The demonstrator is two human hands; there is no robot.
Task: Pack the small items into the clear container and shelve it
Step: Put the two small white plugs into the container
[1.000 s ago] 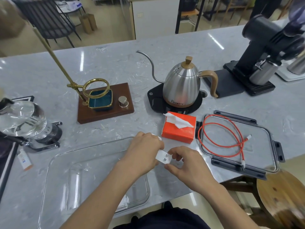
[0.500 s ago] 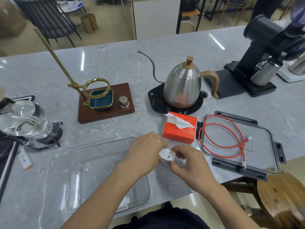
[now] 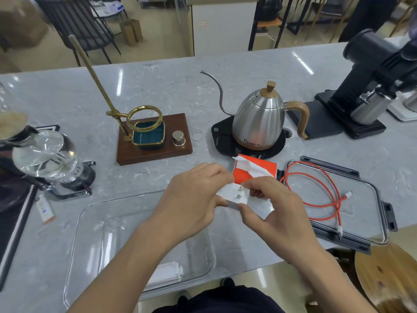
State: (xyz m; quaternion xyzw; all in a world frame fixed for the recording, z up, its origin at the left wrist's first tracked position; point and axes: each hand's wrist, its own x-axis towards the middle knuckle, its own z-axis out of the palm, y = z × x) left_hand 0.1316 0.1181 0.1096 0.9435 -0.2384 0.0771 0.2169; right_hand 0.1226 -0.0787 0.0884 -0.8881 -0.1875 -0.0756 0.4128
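Marble counter under my arms, kettle (image 3: 259, 118) behind. Both my left hand (image 3: 191, 199) and right hand (image 3: 277, 211) pinch the white plug adapter (image 3: 234, 196), prongs up — held over the counter beside the clear container (image 3: 94, 222), probably so I can fold the prongs flat before packing. Orange cable (image 3: 316, 184) waits coiled on the lid (image 3: 381, 222).

Bright overhead light; glare streaks on marble counter (image 3: 158, 86); wide-angle edge distortion, corners blurred.
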